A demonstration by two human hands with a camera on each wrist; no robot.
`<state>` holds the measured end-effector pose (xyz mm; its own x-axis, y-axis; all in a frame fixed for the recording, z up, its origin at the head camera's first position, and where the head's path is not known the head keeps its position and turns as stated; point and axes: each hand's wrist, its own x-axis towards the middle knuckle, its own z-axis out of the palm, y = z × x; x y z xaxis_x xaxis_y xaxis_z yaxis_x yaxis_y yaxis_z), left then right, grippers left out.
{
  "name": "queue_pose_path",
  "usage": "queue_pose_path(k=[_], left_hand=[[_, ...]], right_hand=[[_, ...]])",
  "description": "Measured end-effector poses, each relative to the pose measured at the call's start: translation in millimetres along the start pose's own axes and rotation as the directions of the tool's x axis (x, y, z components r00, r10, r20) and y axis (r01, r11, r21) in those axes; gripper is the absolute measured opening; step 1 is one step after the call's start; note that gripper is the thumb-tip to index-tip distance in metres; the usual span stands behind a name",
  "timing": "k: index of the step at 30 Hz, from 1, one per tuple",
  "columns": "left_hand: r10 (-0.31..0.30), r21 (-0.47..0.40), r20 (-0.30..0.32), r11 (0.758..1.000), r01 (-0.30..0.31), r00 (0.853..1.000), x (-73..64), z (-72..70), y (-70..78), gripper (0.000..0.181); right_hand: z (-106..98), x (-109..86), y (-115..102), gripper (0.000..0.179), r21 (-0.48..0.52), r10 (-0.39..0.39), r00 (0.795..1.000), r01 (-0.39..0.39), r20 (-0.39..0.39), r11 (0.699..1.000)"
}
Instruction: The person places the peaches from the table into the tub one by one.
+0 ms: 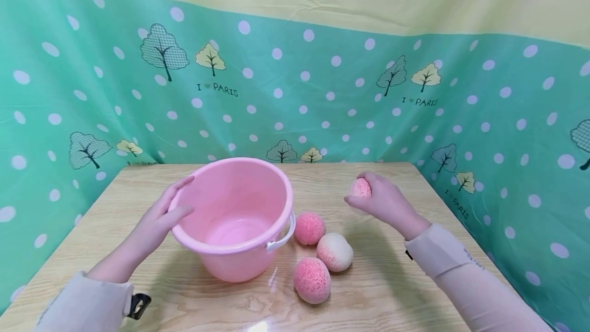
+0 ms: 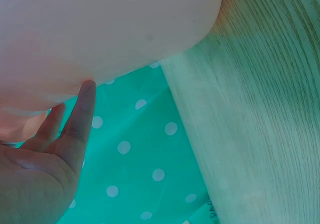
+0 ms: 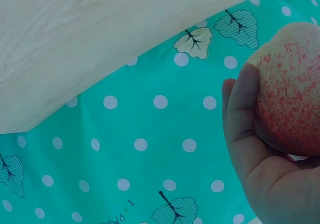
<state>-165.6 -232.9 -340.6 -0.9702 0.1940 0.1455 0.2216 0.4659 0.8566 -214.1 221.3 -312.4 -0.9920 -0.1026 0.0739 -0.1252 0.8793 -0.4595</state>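
A pink plastic bucket (image 1: 230,249) stands on the wooden table, its mouth tipped toward me and its bare pink bottom showing. My left hand (image 1: 159,216) holds the bucket's left rim, with the thumb over the edge. In the left wrist view, fingertips touch the pale outer wall of the bucket (image 2: 125,28). Over the table on the right, my right hand (image 1: 384,201) grips a pink-speckled peach (image 1: 361,188); the right wrist view shows the peach (image 3: 292,93) cream-coloured with red specks. Beside the bucket lie a pink peach (image 1: 310,228), a whitish peach (image 1: 335,251) and a nearer pink peach (image 1: 312,281).
A white handle (image 1: 283,237) hangs at the bucket's right side. The light wooden table (image 1: 378,291) runs back to a green dotted curtain (image 1: 318,96) printed with trees, which also encloses the left and right sides.
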Motion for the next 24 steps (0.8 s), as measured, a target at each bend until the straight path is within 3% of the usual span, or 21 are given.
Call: queue_pose_path(k=[12, 24], left_hand=[[0.015, -0.007, -0.008, 1.0, -0.015, 1.0, 0.0, -0.9, 1.8, 0.064], [0.02, -0.006, -0.008, 1.0, -0.02, 1.0, -1.2, -1.7, 1.6, 0.064]], right_hand=[[-13.7, 3.3, -10.9, 0.069, 0.0, -0.045, 0.999, 0.045, -0.015, 0.999], [-22.0, 3.7, -20.1, 0.066, 0.009, -0.034, 0.999, 0.035, -0.031, 0.999]])
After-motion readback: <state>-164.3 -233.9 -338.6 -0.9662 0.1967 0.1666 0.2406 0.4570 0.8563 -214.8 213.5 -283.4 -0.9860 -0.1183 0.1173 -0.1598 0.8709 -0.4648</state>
